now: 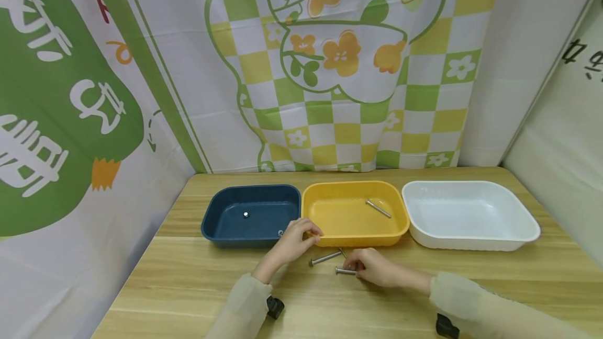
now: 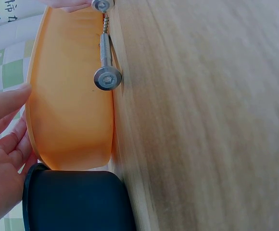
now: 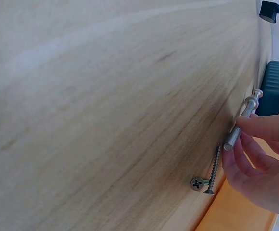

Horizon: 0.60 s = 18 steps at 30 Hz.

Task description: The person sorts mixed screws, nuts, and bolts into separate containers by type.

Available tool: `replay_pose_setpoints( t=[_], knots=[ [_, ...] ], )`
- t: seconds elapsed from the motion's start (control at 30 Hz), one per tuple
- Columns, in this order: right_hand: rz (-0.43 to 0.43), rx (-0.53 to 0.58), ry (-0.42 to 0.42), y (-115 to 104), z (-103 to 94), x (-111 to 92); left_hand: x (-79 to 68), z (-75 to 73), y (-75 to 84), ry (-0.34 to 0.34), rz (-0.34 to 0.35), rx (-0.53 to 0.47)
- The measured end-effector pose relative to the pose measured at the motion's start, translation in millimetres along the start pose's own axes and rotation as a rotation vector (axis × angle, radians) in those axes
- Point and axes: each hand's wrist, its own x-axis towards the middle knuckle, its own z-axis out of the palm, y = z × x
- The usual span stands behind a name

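My right hand (image 1: 372, 267) pinches a silver bolt (image 1: 346, 271) between thumb and fingers, low over the table in front of the yellow tray (image 1: 330, 240). The bolt's threaded end (image 3: 230, 143) points towards the camera in the right wrist view. A second bolt (image 1: 325, 258) lies on the table, left of that hand. Two screws (image 3: 213, 174) lie near the fingers. At the yellow tray's front left corner, my left hand (image 1: 294, 239) has its fingers over the rim, thumb and fingers apart; nothing shows between them. One more bolt (image 1: 378, 208) lies inside this tray.
A dark blue tray (image 1: 226, 239) stands left of the yellow one, with two small nuts (image 1: 246, 215) visible in it. To the right is a white tray (image 1: 471, 242). Printed cloth (image 1: 226, 145) hangs behind the wooden table (image 1: 179, 276).
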Motion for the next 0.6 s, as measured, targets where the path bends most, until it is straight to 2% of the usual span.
replay_pose_setpoints(
  t=[0.6],
  knots=[
    [0.061, -0.002, 0.025, -8, -12.1, -3, -0.9, -1.5, 2.3, -0.010, -0.016, -0.009]
  ],
)
